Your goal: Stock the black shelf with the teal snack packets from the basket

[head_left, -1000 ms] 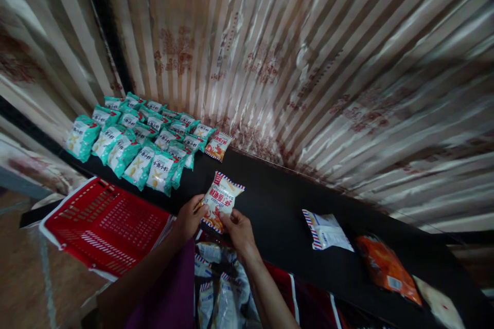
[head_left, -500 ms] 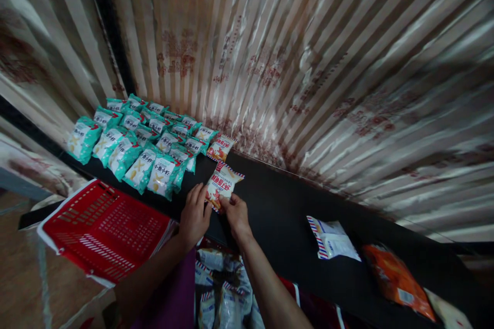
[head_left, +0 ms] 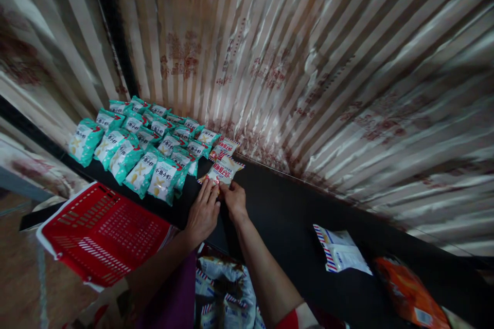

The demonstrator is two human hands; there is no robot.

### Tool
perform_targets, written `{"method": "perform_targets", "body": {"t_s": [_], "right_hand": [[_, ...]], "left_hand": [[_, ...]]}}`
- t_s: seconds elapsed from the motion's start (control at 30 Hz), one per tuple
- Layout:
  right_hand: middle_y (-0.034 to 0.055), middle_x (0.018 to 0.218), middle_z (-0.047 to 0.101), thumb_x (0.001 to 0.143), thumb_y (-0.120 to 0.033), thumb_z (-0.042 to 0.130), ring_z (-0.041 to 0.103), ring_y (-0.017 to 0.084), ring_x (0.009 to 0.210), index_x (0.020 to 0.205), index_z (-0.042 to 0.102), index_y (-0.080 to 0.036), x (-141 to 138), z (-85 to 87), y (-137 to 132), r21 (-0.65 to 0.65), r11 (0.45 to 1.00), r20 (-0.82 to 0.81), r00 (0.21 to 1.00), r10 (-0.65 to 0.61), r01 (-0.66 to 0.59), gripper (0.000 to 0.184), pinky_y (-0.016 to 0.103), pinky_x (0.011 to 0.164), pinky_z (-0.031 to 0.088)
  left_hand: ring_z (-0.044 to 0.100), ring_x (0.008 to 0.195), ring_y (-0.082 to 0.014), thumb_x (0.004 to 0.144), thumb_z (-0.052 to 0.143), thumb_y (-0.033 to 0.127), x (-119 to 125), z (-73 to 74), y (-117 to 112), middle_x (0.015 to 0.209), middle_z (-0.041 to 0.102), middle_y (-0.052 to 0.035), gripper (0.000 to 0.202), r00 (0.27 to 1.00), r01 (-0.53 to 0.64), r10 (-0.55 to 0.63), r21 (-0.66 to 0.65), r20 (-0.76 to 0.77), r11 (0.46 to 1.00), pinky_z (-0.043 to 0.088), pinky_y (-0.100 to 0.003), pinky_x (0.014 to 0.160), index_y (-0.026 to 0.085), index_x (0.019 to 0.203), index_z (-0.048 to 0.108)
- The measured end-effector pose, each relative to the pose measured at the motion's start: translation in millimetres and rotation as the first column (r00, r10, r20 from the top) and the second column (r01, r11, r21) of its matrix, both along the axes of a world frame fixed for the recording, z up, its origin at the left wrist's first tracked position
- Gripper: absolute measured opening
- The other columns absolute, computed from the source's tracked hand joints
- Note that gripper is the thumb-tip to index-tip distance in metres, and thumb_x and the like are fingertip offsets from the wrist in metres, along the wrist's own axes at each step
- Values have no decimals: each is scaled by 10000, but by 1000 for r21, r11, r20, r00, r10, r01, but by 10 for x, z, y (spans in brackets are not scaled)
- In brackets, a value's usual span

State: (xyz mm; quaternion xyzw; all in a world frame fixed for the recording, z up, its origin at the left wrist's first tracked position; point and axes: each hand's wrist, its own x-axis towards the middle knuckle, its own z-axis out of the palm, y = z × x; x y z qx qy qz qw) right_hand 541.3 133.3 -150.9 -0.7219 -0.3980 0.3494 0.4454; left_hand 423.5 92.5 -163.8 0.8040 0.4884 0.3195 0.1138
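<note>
A white snack bag (head_left: 223, 168) with red lettering and striped ends lies on the black shelf (head_left: 278, 205) just in front of a similar snack bag (head_left: 224, 150). My right hand (head_left: 234, 201) pinches its lower right edge between thumb and fingers. On its lower left part rest the outstretched fingers of my left hand (head_left: 204, 213), laid flat against the wrapper. Left of both hands, several green and white snack bags (head_left: 164, 180) stand in rows. Below my hands, a container holds several more striped snack bags (head_left: 235, 308), partly hidden by my right forearm.
A red shopping basket (head_left: 104, 231) sits at the lower left, before the shelf. Farther right on the shelf lie a single striped bag (head_left: 343, 249) and an orange package (head_left: 411, 293). Pleated, patterned sheeting (head_left: 247, 61) hangs behind the shelf.
Both hands have moved the white snack bag slightly back, closer to the similar one behind it. My left fingers have come further over its front. The view has shifted a little.
</note>
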Motion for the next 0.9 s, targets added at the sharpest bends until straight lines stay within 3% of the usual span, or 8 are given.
{"method": "perform_targets", "body": {"t_s": [0.43,0.9], "right_hand": [[51,684,705,692,-403,614,634,182,622,740,684,-177,30,12,294,-11,1000,138,990,5,-3,242,255,567,456],[28,699,700,702,-370,626,625,168,642,737,678,-196,-51,43,452,-36,997,218,973,74,-68,185,249,587,452]], "left_hand": [[179,1407,-294,904,372,185,73,-54,240,1503,244,-201,461,999,-22,23,-28,30,999,322,-479,1105,68,1351,383],[199,1403,-293,879,393,170,61,-62,327,1484,299,-190,442,998,-65,65,-27,15,998,315,-469,1114,47,1300,443]]}}
